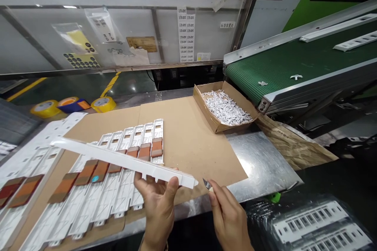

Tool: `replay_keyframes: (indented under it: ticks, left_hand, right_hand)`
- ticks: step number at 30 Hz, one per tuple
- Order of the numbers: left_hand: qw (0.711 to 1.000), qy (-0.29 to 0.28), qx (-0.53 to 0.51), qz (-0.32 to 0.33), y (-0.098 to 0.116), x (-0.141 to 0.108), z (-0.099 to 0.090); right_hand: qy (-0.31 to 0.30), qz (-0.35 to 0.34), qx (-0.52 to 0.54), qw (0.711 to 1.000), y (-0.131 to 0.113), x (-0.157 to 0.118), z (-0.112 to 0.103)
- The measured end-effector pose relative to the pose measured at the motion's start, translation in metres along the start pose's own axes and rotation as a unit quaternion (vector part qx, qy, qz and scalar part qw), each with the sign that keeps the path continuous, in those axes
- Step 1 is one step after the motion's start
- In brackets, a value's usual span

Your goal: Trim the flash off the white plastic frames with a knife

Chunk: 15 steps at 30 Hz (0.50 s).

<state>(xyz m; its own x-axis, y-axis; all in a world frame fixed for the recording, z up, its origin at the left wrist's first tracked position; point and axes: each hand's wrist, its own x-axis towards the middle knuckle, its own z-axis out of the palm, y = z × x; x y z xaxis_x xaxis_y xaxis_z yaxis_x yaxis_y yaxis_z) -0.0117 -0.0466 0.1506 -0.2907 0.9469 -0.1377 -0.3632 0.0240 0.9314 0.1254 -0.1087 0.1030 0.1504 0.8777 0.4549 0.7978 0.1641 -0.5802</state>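
My left hand (159,200) is closed round the right part of a long white plastic strip (126,160), which slants up to the left above a row of other strips. My right hand (226,211) grips a small knife (207,184) with a pointed metal blade. The blade is just right of the strip's near end, with a small gap between them. Under the held strip lie several white strips (118,200) side by side on brown cardboard (188,125), with orange-brown blocks (88,171) across them.
A cardboard box (216,125) of small white pieces stands at the back right beside a green conveyor belt (282,62). Yellow tape rolls (103,104) are at the back left. Wrapped white panels (312,221) lie at the lower right, beyond the metal table edge (265,157).
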Motion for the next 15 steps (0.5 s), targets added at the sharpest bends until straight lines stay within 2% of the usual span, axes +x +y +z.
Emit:
replay_keyframes:
  ticks: [6, 8, 10, 12, 13, 15]
  left_hand:
    - [1.0, -0.008, 0.01, 0.0, -0.002, -0.002, 0.001]
    - [1.0, -0.005, 0.011, 0.002, -0.002, -0.002, 0.0]
    - [1.0, -0.015, 0.0, 0.006, -0.005, -0.002, -0.002]
    - [0.999, -0.029, -0.013, 0.009, -0.011, -0.004, -0.004]
    - [0.999, -0.033, -0.014, 0.007, -0.016, -0.006, -0.004]
    - [0.999, -0.034, 0.009, 0.001, -0.027, -0.013, -0.004]
  right_hand:
    - [-0.009, -0.039, 0.034, 0.999, -0.007, -0.004, -0.008]
    - [-0.02, -0.024, 0.062, 0.998, -0.007, -0.006, -0.008]
    - [-0.033, 0.026, 0.122, 0.992, -0.007, -0.006, -0.006]
    - [-0.046, 0.117, 0.222, 0.967, -0.008, -0.004, -0.004]
    - [-0.049, 0.166, 0.286, 0.942, -0.01, -0.002, -0.003]
    - [-0.041, 0.244, 0.419, 0.873, -0.016, 0.003, 0.001]
